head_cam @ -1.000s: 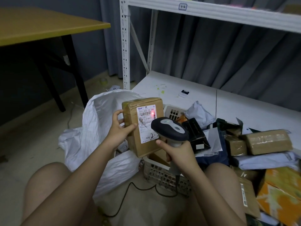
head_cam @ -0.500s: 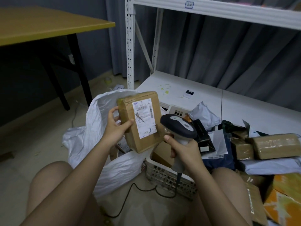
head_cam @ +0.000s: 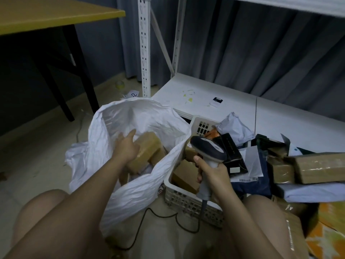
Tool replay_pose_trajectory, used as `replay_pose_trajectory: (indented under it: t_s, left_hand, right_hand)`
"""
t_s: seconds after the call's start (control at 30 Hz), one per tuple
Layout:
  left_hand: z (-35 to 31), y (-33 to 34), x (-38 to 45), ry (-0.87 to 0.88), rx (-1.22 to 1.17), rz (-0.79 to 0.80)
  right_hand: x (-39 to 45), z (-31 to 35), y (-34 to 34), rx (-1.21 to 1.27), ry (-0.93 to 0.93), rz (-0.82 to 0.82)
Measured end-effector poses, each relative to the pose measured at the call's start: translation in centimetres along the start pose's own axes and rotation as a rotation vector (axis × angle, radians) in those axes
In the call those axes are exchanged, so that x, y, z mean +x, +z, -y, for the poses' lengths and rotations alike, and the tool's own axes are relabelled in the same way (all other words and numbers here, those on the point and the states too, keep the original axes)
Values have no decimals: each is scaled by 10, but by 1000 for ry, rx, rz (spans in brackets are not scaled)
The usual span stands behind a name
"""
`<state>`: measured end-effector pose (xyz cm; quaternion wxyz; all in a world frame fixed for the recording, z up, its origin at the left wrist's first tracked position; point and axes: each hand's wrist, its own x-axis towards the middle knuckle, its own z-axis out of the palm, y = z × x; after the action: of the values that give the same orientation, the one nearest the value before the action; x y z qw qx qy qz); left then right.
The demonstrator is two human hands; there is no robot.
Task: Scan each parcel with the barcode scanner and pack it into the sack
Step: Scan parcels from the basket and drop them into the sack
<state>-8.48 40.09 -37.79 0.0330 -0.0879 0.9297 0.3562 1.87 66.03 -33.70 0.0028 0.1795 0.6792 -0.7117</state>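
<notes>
The white sack [head_cam: 119, 187] stands open on the floor in front of me. A brown taped parcel [head_cam: 149, 146] lies inside it on other brown parcels. My left hand [head_cam: 126, 147] hovers in the sack's mouth, fingers spread, right against the parcel's left end without gripping it. My right hand [head_cam: 212, 174] grips the handle of the grey and dark barcode scanner [head_cam: 208, 148], held upright over the white basket [head_cam: 188, 200]. More brown boxes [head_cam: 184, 176] sit in that basket.
A pile of parcels [head_cam: 317, 167], mailer bags and a black box [head_cam: 231, 152] lies to the right on the low white shelf [head_cam: 201, 94]. The scanner cable [head_cam: 160, 215] runs over the floor. A yellow table [head_cam: 46, 14] stands at left, a shelf post [head_cam: 144, 45] behind the sack.
My left hand carried the labelled parcel down and left into the sack and let it go. The scanner's red light is off and the scanner stays in my right hand.
</notes>
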Motion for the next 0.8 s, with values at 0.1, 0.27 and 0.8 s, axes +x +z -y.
replay_pose_trajectory:
  t_s: [0.1,0.27,0.8]
  left_hand:
    - [-20,20,-2,122,-34,32]
    - [-76,64,-10,283,-68,100]
    - [-212,267,-11,350,130,421]
  right_hand:
    - [8,-5,-25,23,20,-82]
    - [22,-4,-69,92,19,-279]
    - [90,-21,-156,380,61,-555]
